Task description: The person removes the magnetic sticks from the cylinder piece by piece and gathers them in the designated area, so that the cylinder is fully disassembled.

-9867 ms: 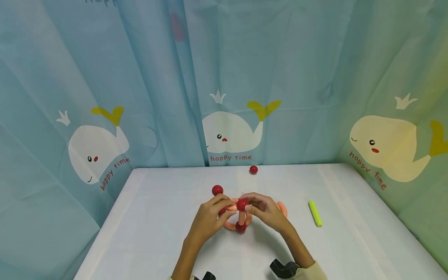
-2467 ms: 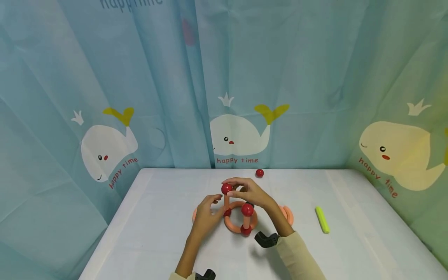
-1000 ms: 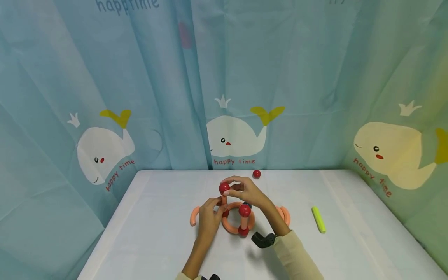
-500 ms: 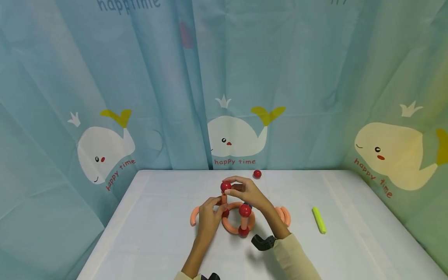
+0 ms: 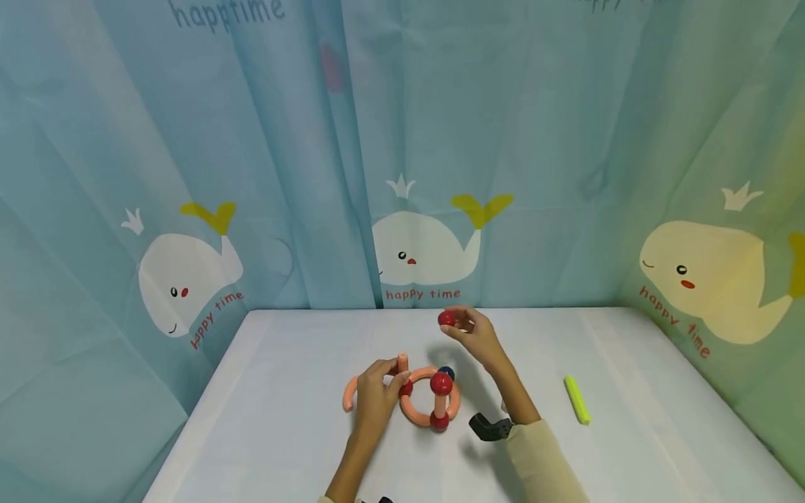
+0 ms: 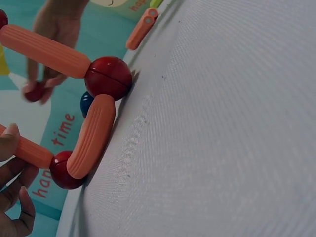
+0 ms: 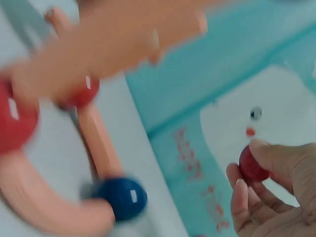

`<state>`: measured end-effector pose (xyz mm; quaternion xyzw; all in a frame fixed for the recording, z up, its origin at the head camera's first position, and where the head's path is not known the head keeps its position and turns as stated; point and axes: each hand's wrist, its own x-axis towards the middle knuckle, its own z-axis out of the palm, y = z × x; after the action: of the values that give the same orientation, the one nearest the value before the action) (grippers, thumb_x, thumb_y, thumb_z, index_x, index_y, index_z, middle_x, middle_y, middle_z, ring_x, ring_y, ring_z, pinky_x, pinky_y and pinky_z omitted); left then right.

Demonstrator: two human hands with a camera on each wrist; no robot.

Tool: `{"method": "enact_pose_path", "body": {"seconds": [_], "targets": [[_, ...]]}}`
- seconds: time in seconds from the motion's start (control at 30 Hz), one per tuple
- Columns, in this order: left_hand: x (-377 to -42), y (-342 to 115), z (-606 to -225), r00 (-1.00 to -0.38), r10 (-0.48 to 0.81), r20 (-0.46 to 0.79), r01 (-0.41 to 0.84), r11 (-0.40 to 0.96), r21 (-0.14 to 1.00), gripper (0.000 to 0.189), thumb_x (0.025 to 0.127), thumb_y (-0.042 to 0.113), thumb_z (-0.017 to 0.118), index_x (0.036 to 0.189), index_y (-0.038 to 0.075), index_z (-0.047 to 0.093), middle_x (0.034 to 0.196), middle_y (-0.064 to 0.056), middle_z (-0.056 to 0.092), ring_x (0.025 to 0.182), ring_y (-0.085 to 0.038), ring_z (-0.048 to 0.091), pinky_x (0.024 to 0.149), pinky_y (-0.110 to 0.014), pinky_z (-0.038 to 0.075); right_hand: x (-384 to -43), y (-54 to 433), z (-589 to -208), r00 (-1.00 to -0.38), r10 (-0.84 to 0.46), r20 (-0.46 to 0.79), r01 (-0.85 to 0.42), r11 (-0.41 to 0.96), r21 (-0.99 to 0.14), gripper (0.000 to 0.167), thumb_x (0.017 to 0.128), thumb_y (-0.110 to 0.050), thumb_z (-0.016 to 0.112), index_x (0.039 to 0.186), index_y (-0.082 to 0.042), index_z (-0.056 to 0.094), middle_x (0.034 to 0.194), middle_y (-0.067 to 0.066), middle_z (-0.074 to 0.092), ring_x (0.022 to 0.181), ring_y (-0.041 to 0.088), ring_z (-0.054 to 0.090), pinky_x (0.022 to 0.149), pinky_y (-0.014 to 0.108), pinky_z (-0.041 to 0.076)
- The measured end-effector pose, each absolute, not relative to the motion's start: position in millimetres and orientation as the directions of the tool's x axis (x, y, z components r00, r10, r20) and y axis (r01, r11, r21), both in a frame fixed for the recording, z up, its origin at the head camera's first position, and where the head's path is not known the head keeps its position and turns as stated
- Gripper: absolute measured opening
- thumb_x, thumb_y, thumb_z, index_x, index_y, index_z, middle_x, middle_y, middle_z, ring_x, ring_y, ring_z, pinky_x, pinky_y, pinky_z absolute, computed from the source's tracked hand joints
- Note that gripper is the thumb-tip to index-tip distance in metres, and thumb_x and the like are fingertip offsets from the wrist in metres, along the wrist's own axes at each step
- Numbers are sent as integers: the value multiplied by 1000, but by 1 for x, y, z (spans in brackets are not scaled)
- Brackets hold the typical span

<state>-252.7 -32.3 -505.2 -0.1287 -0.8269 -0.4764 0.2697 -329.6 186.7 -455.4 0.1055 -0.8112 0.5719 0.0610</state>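
Note:
On the white table stands a ring of curved orange rods [image 5: 416, 415] joined by red balls and one blue ball [image 7: 121, 198]. At its near side, an upright orange rod [image 5: 439, 406] bears a red ball [image 5: 441, 383] on top. My left hand [image 5: 374, 395] pinches a second upright rod [image 5: 403, 361] at the ring's left; its top end is bare. That rod rises from a red ball [image 6: 66, 170]. Up and to the right, beyond the ring, my right hand [image 5: 481, 340] holds a loose red ball [image 7: 253, 164] between thumb and fingertips.
A curved orange piece [image 5: 349, 395] lies left of my left hand. More orange pieces [image 6: 141, 29] lie at the right, mostly behind my right forearm in the head view. Farther right is a yellow-green stick [image 5: 577, 400]. A whale-print curtain [image 5: 541, 140] surrounds the table.
My right hand has lifted the red ball off the left upright rod and moved it right and away. Earlier, the near upright rod was handled. The far loose ball is now hidden in the head view.

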Motion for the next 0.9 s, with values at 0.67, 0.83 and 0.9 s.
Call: {"method": "enact_pose_path", "body": {"seconds": [0.67,0.83,0.9], "targets": [[-255,-35,-510,-828,-37,560,463,518,719,24,83,19,76,102,6,75,90,-4,72,85,-16,68,62,-24,53,-391,247,-500,-985,166,45,73,642,-764,44,86,-13,72,122,7,57,119,30,62,108,40,58,88,46,49],[-257,-36,-510,-847,-27,531,443,517,733,24,85,21,75,104,7,73,93,-2,71,88,-15,68,68,-31,55,-399,248,-502,-984,175,23,95,638,-764,46,87,-14,71,125,6,56,121,29,61,105,37,59,84,43,52],[-258,-36,-509,-862,-21,507,428,505,750,24,86,22,74,106,8,73,95,-1,71,89,-14,67,73,-35,55,-401,248,-501,-983,182,11,110,638,-762,47,88,-15,70,127,5,55,123,28,60,107,37,59,85,43,51]]}}
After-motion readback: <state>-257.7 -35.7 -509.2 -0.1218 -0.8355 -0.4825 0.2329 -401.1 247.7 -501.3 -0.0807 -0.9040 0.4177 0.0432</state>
